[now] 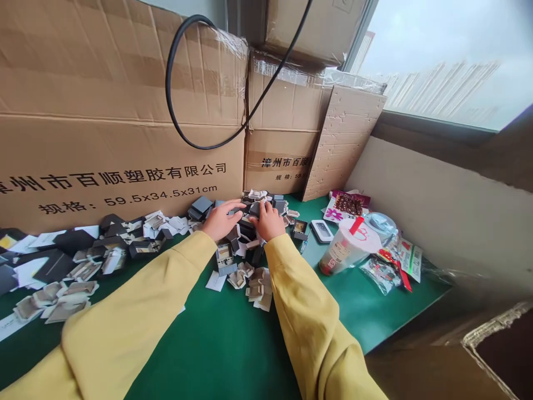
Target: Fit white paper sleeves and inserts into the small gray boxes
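Both arms, in yellow sleeves, reach forward to a pile of small dark boxes and beige inserts by the cartons. My left hand [222, 220] lies over the left part of the pile, its fingers spread and pointing right, with nothing visible in them. My right hand [270, 222] is on the pile just right of it, fingers bent over a dark box [255, 209]; whether it grips the box is unclear. An open small box [225, 259] with a light inside lies below my left hand. Beige inserts [259, 289] and a white card [216, 281] lie nearer on the green table [225, 355].
More dark boxes [112, 230] and inserts [66, 300] spread along the left. Large cartons [125, 139] stand behind, with a black cable [208, 148] hanging before them. At right are a white device [322, 231], a drink cup [339, 247] and snack packets [381, 273].
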`<state>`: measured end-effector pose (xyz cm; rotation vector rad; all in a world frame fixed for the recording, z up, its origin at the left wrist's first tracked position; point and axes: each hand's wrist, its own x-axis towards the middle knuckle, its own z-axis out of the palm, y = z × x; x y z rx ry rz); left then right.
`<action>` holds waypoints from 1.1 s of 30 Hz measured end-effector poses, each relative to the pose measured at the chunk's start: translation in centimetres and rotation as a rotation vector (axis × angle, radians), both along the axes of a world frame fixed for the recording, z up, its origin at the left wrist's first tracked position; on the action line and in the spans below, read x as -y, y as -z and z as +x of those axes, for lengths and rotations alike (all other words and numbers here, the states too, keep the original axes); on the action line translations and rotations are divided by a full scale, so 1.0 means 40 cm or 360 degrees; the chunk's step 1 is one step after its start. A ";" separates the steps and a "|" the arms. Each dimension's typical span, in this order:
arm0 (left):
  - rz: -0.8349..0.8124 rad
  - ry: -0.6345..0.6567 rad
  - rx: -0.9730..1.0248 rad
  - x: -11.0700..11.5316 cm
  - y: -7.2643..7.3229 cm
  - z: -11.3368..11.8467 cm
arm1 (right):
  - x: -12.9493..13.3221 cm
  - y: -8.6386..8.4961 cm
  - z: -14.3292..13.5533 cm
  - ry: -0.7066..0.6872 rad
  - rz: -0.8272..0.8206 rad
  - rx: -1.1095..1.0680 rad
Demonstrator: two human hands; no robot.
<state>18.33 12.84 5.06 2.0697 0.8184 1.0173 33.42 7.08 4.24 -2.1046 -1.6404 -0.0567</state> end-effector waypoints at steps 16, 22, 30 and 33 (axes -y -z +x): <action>0.0891 -0.0677 -0.0046 0.287 0.169 -0.500 | 0.189 0.000 -0.311 -0.1024 -0.0107 0.0806; 0.0803 -0.1257 -0.0021 0.217 0.179 -0.579 | 0.150 0.090 -0.448 -0.1145 -0.0194 0.0613; 0.0816 -0.1367 -0.0383 0.156 0.192 -0.605 | 0.088 0.162 -0.448 -0.1105 -0.0080 0.0268; 0.0773 -0.1306 -0.0599 0.139 0.199 -0.603 | 0.076 0.176 -0.439 -0.1127 -0.0051 0.0191</action>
